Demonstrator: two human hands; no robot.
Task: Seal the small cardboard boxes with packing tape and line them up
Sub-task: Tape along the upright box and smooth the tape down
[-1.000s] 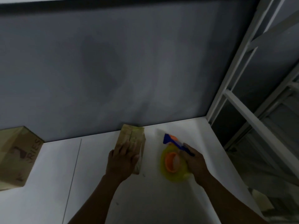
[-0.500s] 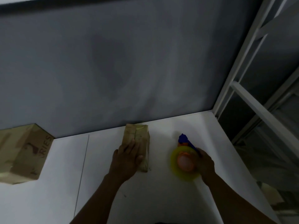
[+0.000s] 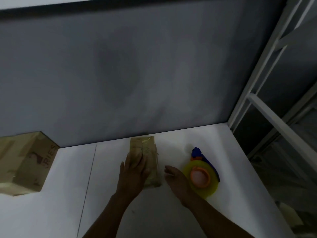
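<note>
A small cardboard box point(image 3: 147, 152) lies on the white table point(image 3: 60, 212) near the grey back wall. My left hand point(image 3: 133, 176) rests flat on its top with straight fingers. To its right lies the tape dispenser point(image 3: 201, 176), a yellow roll with an orange core and a blue handle. My right hand point(image 3: 176, 179) hovers between the box and the dispenser, fingers relaxed and holding nothing.
A larger taped cardboard box point(image 3: 25, 162) with printed letters stands at the table's left. A white metal rack point(image 3: 267, 107) rises past the table's right edge. A thin seam point(image 3: 87, 182) runs across the tabletop left of my arm.
My right hand has let go of the tape dispenser, left it on the table, and moved left toward the small box. My left hand stayed on the box.
</note>
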